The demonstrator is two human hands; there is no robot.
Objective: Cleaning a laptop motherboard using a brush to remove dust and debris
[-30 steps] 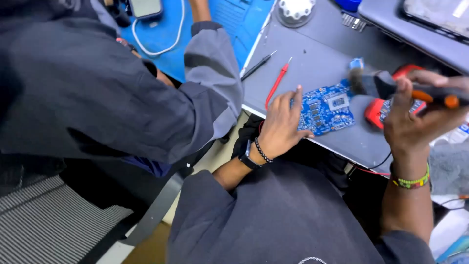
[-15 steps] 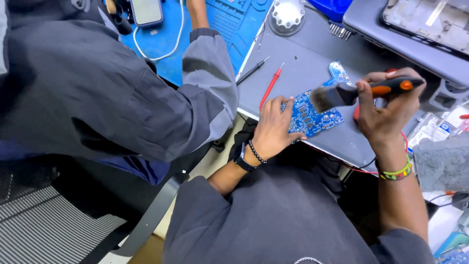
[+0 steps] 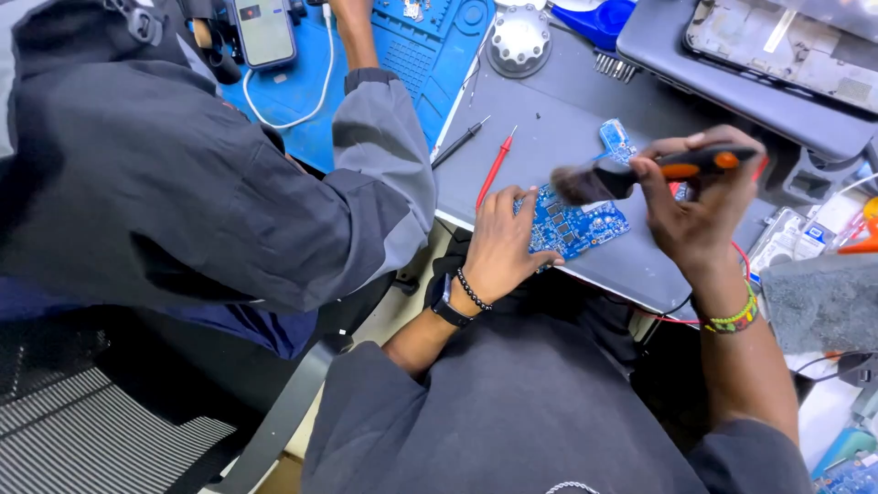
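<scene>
Left hand (image 3: pixel 498 242) flat, pinning blue circuit board (image 3: pixel 576 224) at grey mat's (image 3: pixel 549 119) near edge; right hand (image 3: pixel 700 206) gripping orange-handled black brush (image 3: pixel 631 176). Best: light strokes, board steady.

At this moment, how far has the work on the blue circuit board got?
Done: the blue circuit board lies bare on the grey mat. In hand: the left hand pins its edge while the right hand has a grip on an orange-handled brush, bristles just above the board. Left: how much remains to brush cannot be told.

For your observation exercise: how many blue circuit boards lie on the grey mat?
2: a large blue circuit board under the left hand, and a small one behind the brush in the right hand. Others may be hidden.
</scene>
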